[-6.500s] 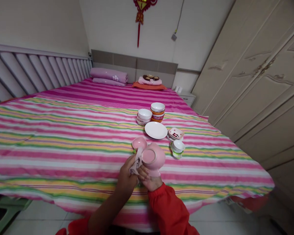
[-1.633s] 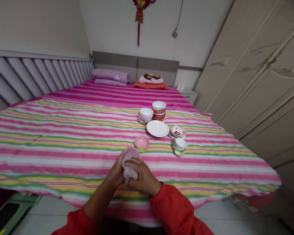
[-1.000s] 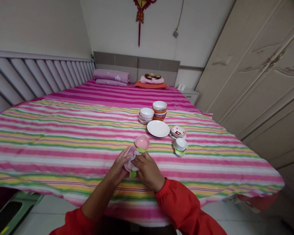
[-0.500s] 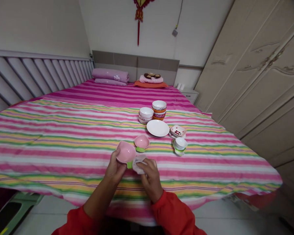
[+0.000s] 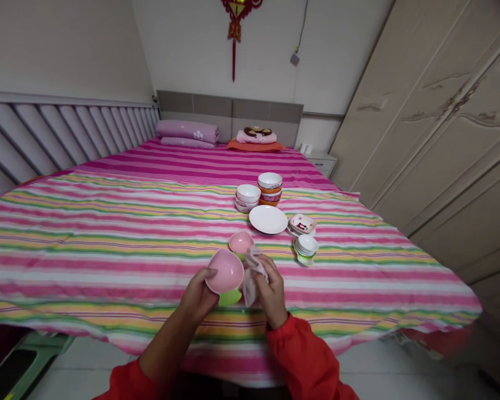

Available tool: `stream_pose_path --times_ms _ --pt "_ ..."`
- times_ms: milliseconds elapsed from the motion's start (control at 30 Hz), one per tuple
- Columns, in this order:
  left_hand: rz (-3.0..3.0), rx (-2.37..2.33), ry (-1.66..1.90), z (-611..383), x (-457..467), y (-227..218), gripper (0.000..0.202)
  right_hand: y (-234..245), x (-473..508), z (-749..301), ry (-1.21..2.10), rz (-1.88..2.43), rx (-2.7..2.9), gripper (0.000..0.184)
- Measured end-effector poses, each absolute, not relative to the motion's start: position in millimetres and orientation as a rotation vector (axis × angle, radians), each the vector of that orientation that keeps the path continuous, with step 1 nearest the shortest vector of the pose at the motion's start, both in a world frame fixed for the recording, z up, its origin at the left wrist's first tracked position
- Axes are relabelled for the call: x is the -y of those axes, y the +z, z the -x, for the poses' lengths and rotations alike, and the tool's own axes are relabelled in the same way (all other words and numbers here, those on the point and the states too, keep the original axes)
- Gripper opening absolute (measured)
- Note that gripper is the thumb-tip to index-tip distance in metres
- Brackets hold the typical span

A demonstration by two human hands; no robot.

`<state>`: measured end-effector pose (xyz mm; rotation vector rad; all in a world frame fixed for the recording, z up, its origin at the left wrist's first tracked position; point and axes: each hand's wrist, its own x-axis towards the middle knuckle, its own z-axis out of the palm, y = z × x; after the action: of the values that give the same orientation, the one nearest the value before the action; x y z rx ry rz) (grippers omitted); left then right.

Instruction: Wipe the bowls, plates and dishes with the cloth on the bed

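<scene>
My left hand (image 5: 198,297) grips a pink bowl (image 5: 225,271) by its left rim, thumb over the edge. A green leaf-shaped handle (image 5: 230,297) sticks out of the bowl's near side. In my right hand (image 5: 271,286) a pale cloth (image 5: 251,280) is bunched, its loose end hanging down just right of the bowl. Behind them, a second pink bowl (image 5: 241,242) rests on the striped sheet, its green handle partly hidden by the cloth and the held bowl.
A white plate (image 5: 268,219) lies farther back, before two stacks of bowls (image 5: 248,193) (image 5: 270,180). To its right are square dishes (image 5: 303,223) and a stack of small white bowls (image 5: 307,243). The striped sheet (image 5: 108,266) covers the bed; a railing (image 5: 70,133) borders its left.
The held bowl has moved right and its handle has swung toward me. My right hand has shifted right and slightly up with the cloth, which now hangs looser, away from the handle.
</scene>
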<state>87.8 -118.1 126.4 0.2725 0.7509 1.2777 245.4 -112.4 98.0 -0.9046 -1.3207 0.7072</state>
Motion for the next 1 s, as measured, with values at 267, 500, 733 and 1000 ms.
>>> stream_pose_path --times_ms 267,500,733,1000 --pt "-0.325 -0.675 1.179 -97 118 123 0.031 110 98 -236 1.321 0.800 1.074 0.030" --pt "-0.167 -0.887 1.444 -103 114 121 0.018 88 128 -202 1.366 0.874 0.696 0.038" --pt "-0.457 -0.918 1.372 -110 124 117 0.029 83 115 -214 1.297 0.975 0.707 0.024" --pt "-0.951 -1.123 1.135 -80 110 116 0.048 103 95 -244 1.252 0.933 1.144 0.019"
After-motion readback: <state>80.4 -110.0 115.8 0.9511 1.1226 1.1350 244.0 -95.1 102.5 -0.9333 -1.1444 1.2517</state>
